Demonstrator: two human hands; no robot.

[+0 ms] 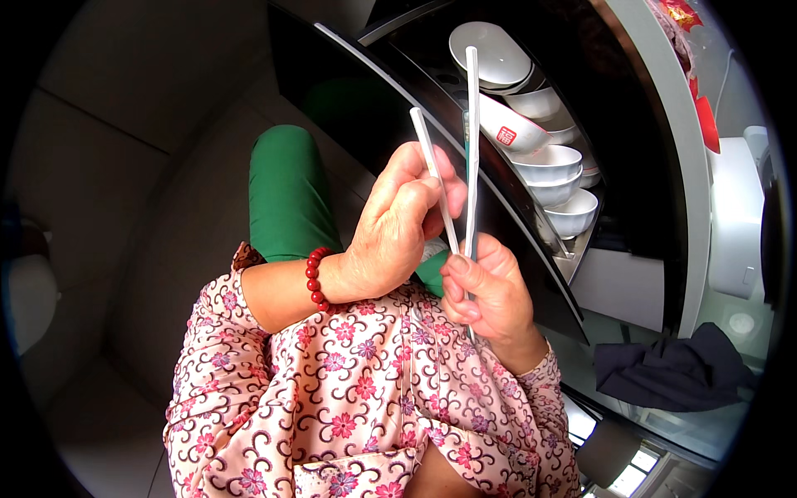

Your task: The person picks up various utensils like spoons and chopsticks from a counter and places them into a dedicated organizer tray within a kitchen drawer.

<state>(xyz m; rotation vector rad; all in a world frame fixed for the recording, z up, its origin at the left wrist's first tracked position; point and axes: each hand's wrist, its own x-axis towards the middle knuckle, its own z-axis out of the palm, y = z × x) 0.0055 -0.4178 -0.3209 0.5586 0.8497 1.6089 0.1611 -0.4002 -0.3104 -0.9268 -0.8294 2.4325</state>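
My left hand (pixel 401 221), with a red bead bracelet at its wrist, pinches a thin white chopstick (pixel 423 134) between thumb and fingers. The lower end of that stick meets my right hand (pixel 489 283). Closed around a white paper-like chopstick sleeve or stick (pixel 472 124) and a dark teal strip just behind it, my right hand has its thumb on top. Both white pieces point up and away from me, their tops apart and their lower ends close together. Whether the longer one is wrapped cannot be told.
An open drawer (pixel 373 62) ahead to the right holds stacked white bowls (pixel 548 163) and a bowl with a red mark (pixel 510 127). A dark cloth (pixel 675 370) lies on the glass counter at right, near a white appliance (pixel 735 218). My green-clad knee (pixel 286 193) is beside the drawer.
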